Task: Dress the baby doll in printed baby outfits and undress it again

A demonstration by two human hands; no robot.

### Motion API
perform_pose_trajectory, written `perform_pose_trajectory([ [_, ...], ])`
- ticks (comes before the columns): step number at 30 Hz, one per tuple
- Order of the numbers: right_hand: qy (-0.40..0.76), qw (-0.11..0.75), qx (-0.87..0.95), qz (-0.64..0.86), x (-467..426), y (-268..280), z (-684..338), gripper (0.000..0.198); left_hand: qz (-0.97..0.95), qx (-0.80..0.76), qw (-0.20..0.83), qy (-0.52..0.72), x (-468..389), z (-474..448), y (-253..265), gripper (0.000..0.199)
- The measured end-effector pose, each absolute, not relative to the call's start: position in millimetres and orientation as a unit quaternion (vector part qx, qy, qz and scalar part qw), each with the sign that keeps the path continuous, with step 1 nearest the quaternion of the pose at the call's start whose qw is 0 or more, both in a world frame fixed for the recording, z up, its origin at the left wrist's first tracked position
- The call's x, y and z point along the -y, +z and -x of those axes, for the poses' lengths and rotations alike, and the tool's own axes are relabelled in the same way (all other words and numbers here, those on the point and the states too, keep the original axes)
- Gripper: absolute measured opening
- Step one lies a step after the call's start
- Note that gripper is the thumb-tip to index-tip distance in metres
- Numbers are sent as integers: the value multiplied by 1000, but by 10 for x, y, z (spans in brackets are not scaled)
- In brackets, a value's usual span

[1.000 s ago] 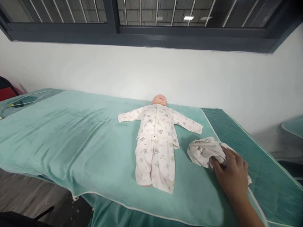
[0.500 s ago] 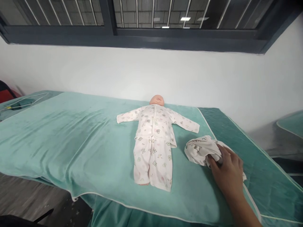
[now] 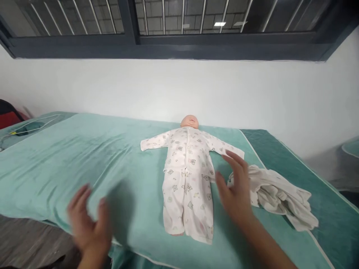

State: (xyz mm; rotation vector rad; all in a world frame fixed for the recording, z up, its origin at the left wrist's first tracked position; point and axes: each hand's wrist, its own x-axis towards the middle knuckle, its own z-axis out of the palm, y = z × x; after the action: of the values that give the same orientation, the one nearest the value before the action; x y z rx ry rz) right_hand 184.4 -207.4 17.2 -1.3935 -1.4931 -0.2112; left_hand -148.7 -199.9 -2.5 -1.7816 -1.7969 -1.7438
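Note:
A baby doll (image 3: pixel 190 121) lies on its back on a green sheet (image 3: pixel 84 157), head toward the wall. It wears a white printed long-sleeved top (image 3: pixel 187 149) and matching trousers (image 3: pixel 187 205), sleeves stretched out to both sides. My left hand (image 3: pixel 91 224) is over the sheet left of the trousers, empty and blurred, thumb apart from the fingers. Just right of the doll is my right hand (image 3: pixel 237 190), holding nothing, thumb and fingers spread. Beyond it a crumpled white cloth (image 3: pixel 283 194) with some print rests on the sheet, partly behind that hand.
A white wall (image 3: pixel 140 86) with a dark-framed barred window (image 3: pixel 202 46) stands behind the bed. A red and black item (image 3: pixel 8 116) is at the far left. Near it a thin cord (image 3: pixel 36 129) lies on the bed. Grey floor (image 3: pixel 25 239) shows at lower left.
My right hand has let go of the crumpled cloth and moved left toward the doll. The cloth lies more spread out. My left hand has come into view at lower left.

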Motion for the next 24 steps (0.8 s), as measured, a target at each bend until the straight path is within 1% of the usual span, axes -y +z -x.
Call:
perform_pose_trajectory([
  [1, -58, 534, 620, 572, 1823, 236, -1792, 43, 588, 553, 29, -589, 1785, 1290, -21, 44],
  [2, -20, 537, 615, 577, 1558, 292, -1757, 42, 615, 528, -5, -586, 1560, 1060, 17, 42],
  [4, 45, 534, 591, 603, 1026, 371, -1737, 39, 660, 500, -110, -550, 1091, 549, 169, 39],
  [6, 93, 524, 561, 634, 568, 396, -1775, 34, 686, 469, -191, -522, 630, 64, 351, 33],
  [9, 140, 507, 552, 647, 160, 343, -1890, 26, 723, 442, -308, -434, 56, -438, 511, 29],
  [13, 170, 523, 560, 620, 75, 250, -2011, 28, 745, 416, -354, -383, -322, -612, 479, 31],
  [18, 233, 511, 557, 612, 112, 296, -1993, 28, 721, 397, -411, -391, -352, -503, 430, 28],
  [24, 251, 495, 559, 616, 105, 352, -1976, 31, 680, 417, -454, -397, -330, -503, 447, 26],
])
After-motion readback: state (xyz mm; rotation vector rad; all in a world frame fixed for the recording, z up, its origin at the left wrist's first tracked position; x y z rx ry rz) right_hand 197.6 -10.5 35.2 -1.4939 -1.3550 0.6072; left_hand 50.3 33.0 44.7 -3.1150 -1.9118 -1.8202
